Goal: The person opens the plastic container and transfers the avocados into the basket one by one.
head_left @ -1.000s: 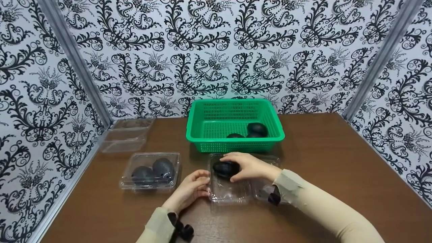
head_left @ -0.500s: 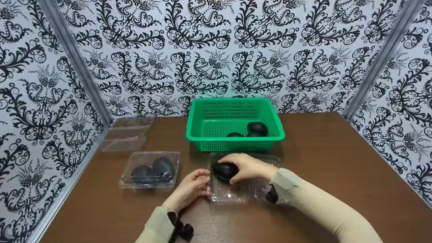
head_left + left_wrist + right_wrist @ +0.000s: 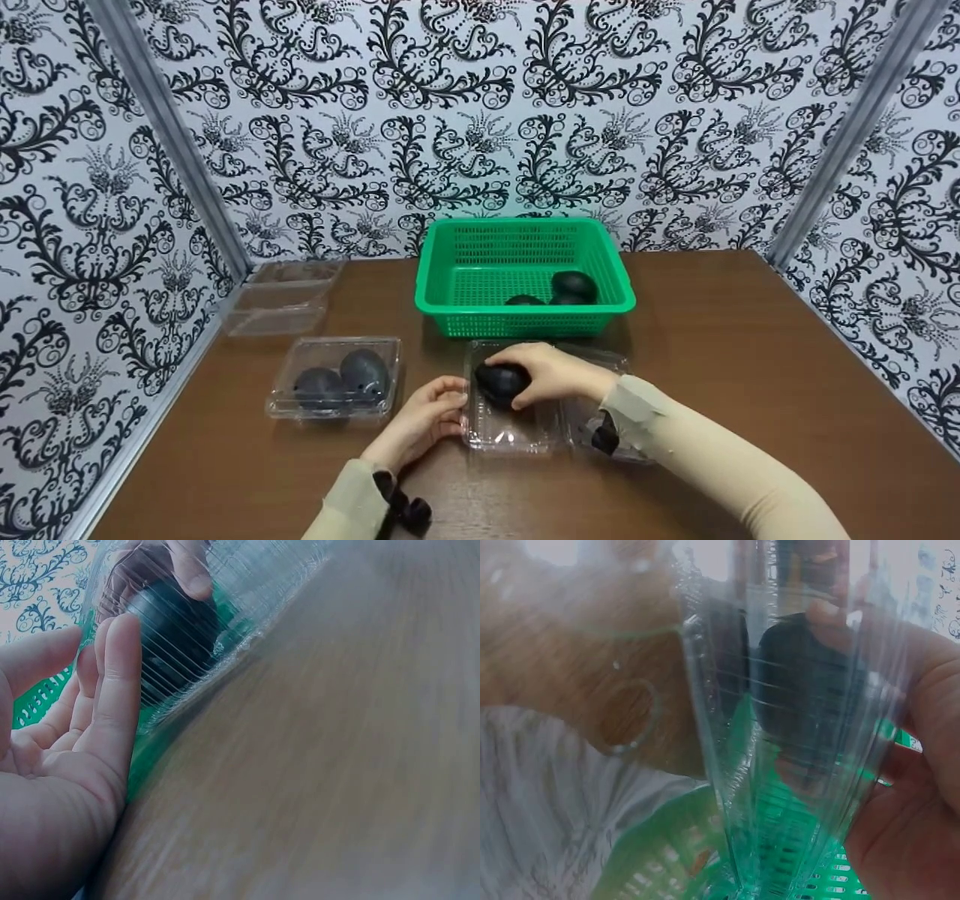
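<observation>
In the head view, my right hand (image 3: 551, 375) grips a dark, oval avocado (image 3: 501, 384) from above, inside the back part of a clear plastic clamshell box (image 3: 510, 431). The box's lid (image 3: 596, 364) lies folded out to the right, partly under my right forearm. My left hand (image 3: 427, 416) rests its fingers against the box's left wall. The left wrist view shows nearly straight fingers (image 3: 120, 682) touching the ribbed wall, the avocado (image 3: 172, 630) behind it. Through clear plastic in the right wrist view, the avocado (image 3: 802, 682) appears with my right hand (image 3: 907, 787) around it.
Behind the box stands a green plastic basket (image 3: 525, 322) with a few dark avocados (image 3: 574, 286) at its right. Left of my left hand sits a closed clamshell (image 3: 334, 382) holding two avocados. More clear containers (image 3: 281, 300) lie at the table's back left, near the patterned wall.
The avocado has tilted slightly in my right hand, staying in the same part of the box. My left hand has stayed at the box's left wall.
</observation>
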The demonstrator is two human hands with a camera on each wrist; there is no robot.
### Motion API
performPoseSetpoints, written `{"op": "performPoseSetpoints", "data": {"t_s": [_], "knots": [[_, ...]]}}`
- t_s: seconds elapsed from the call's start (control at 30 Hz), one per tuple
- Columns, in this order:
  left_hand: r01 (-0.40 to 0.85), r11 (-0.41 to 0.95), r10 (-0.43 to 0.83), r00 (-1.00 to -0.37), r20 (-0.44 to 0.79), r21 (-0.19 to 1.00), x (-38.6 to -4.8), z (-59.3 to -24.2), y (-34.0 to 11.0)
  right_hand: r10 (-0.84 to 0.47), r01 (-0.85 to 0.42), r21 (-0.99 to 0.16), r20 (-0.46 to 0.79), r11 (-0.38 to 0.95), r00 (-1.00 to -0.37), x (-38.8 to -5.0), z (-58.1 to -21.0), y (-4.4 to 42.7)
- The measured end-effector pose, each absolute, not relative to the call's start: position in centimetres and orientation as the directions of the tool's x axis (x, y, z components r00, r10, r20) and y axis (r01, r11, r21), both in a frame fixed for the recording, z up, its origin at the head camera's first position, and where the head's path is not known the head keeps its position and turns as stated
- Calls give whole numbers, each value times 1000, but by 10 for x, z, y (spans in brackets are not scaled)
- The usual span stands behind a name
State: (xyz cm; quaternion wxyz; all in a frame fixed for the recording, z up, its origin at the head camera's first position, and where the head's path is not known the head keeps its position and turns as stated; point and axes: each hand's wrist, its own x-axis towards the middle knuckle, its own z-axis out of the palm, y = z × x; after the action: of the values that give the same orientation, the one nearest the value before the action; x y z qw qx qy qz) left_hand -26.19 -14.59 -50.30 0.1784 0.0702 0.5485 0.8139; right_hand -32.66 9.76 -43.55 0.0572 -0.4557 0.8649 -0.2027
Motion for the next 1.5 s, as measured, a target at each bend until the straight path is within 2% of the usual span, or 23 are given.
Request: {"op": "performPoseSetpoints", "data": {"t_s": [0.5, 0.97, 1.17, 1.5], "knots": [[-207, -327, 382, -921, -72, 922, -262, -504, -146, -805, -754, -465, 135, 464, -578, -322, -422, 107], [-195, -320, 377, -924, -64, 927, -261, -502, -147, -780, -727, -517, 168, 451, -603, -334, -405, 118], [-191, -330, 377, -924, -56, 925, -260, -502, -147, -759, -710, -539, 184, 454, -625, -337, -391, 120], [-200, -326, 379, -923, -66, 924, -261, -503, -146, -713, -648, -568, 144, 508, -686, -339, -385, 123]]}}
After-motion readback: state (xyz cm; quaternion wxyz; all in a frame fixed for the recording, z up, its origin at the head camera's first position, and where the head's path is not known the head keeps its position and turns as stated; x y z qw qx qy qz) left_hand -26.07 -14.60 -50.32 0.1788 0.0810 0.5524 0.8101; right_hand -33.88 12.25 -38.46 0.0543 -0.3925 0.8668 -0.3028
